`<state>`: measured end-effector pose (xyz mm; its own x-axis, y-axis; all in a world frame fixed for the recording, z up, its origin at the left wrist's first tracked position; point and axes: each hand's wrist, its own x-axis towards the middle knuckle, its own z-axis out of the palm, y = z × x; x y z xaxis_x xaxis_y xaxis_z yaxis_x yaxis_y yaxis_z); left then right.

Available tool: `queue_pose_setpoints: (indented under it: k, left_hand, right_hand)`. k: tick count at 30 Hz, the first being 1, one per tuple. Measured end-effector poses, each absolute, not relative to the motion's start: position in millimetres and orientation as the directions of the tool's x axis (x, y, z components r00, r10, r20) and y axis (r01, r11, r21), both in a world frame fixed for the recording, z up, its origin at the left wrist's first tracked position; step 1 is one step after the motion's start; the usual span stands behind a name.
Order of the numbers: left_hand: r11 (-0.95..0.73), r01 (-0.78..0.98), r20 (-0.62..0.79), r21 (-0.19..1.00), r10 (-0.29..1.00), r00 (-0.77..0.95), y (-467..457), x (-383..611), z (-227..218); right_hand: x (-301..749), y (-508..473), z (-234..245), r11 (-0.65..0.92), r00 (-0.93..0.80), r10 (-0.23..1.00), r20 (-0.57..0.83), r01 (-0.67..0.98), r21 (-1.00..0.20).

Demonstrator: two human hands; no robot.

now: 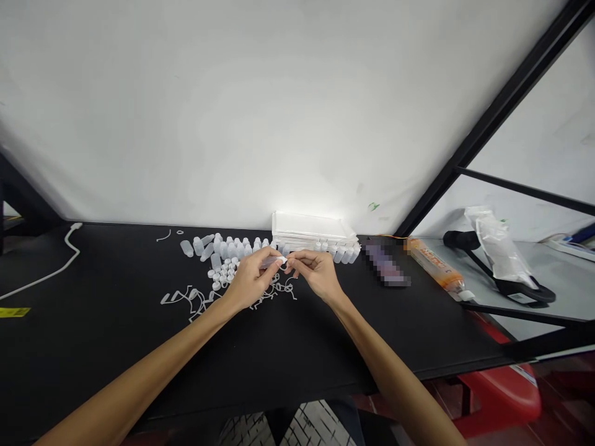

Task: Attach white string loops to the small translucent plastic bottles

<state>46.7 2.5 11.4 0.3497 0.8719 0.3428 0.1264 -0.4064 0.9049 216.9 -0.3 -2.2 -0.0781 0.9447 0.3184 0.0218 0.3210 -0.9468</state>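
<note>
My left hand is closed around a small clear plastic vial, held level above the black table. My right hand pinches something small and white at the vial's right end; I cannot make out what it is. Just behind the hands lie several clear vials in rows and several small white caps. Thin white plastic scraps lie to the left, under and in front of my left hand.
A stack of clear plastic trays stands against the white wall. To the right lie an orange tube, a blurred purple object and a black tool with a plastic bag. A white cable runs at the left.
</note>
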Motion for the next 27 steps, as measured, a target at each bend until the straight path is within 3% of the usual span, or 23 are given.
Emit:
queue_pose_setpoints:
  k: [13, 16, 20, 24, 27]
  left_hand:
    - [-0.385, 0.128, 0.303, 0.914, 0.858, 0.415, 11, 43, 12]
    - [-0.493, 0.184, 0.41, 0.85, 0.84, 0.356, 17, 39, 11]
    - [-0.677, 0.447, 0.604, 0.585, 0.731, 0.317, 37, 26, 3]
    - [-0.717, 0.68, 0.607, 0.154, 0.612, 0.507, 54, 18, -17]
    - [-0.709, 0.705, 0.579, -0.02, 0.567, 0.586, 57, 20, -28]
  right_hand:
    - [220, 2, 7, 0.339, -0.063, 0.94, 0.337, 0.031, -0.94]
    - [230, 2, 13, 0.392, -0.022, 0.92, 0.391, 0.051, -0.919]
    - [259, 0, 27, 0.477, 0.143, 0.828, 0.543, 0.329, -0.815]
    - [289, -2, 37, 0.421, 0.219, 0.738, 0.638, 0.589, -0.689]
    - [302, -4, 41, 0.375, 0.253, 0.732, 0.632, 0.625, -0.684]
